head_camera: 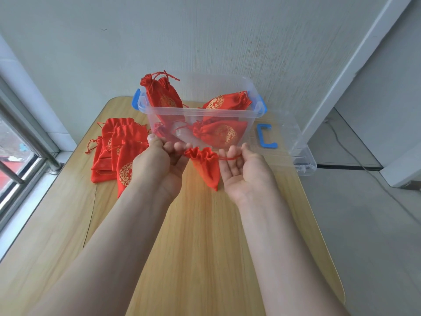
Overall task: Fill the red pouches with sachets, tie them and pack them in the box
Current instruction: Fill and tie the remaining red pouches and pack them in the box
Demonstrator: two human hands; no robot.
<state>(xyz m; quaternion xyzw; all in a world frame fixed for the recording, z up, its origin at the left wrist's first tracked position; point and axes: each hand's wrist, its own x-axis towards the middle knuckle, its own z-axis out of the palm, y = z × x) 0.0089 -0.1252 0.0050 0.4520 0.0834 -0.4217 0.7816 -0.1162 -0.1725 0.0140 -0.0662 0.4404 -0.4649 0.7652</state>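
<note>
Both hands are raised palm-up over the bench (193, 247), and a red pouch (205, 171) hangs between them by its drawstring (230, 158). The left hand (164, 156) has its fingers curled in and pinches the cord just at 9 o'clock of the pouch's mouth. The right hand (246, 172) lies more open, but its thumb and fingertips nip the cord loop at 3 o'clock of the mouth. The cord runs almost level from hand to hand.

The pouch's mouth is gathered into a ruffle and faces 12 o'clock, toward the box. Its long axis runs from about 11 to 5 o'clock, ending in a bottom corner that points down at the bench. The side turned to the camera is plain red cloth.

At 12 o'clock of the held pouch, just beyond the fingertips, stands the clear plastic box (200, 111) with blue latches at its ends. Three tied pouches lie inside. One (163, 94) stands with its tied neck above the rim at 10 o'clock, one (227, 102) leans at 2 o'clock, and one (221, 132) lies against the near wall.

At 9 o'clock of the hands a pile of flat pouches (118, 151) lies on the bench, mouths toward 12 o'clock. The pouches carry a round gold ornament whose detail is too fine to read as writing. The clear lid (300, 153) with a blue handle (266, 139) lies at 3 o'clock of the box.
</note>
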